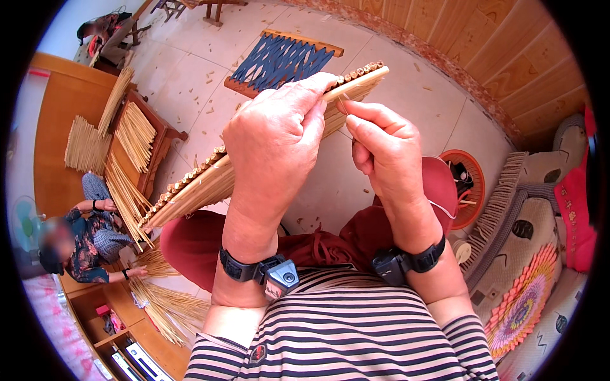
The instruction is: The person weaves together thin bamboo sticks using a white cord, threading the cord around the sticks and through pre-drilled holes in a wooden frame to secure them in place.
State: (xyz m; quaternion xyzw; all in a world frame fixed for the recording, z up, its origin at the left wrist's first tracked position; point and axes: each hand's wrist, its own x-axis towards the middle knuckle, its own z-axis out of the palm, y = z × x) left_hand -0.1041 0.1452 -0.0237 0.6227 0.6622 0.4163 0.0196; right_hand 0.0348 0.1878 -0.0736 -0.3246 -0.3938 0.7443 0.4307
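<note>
A flat panel of pale, straw-coloured stalks (206,185), laid side by side with their cut round ends along the top edge, slants up from lower left to upper right in front of me. My left hand (273,136) is closed over its upper edge, thumb and fingers gripping it near the far right end. Just to the right, my right hand (384,136) pinches something thin, a needle or thread (344,106), against the panel's near face. Which of the two it is cannot be made out. My knees lie under the panel.
A folding stool with blue straps (286,60) stands ahead. At right are an orange basket (478,184) and a patterned sofa (508,279). On the left, a seated person (95,235) handles stalks beside a wooden bench (155,143) bearing more stalks; another person (111,35) bends far off.
</note>
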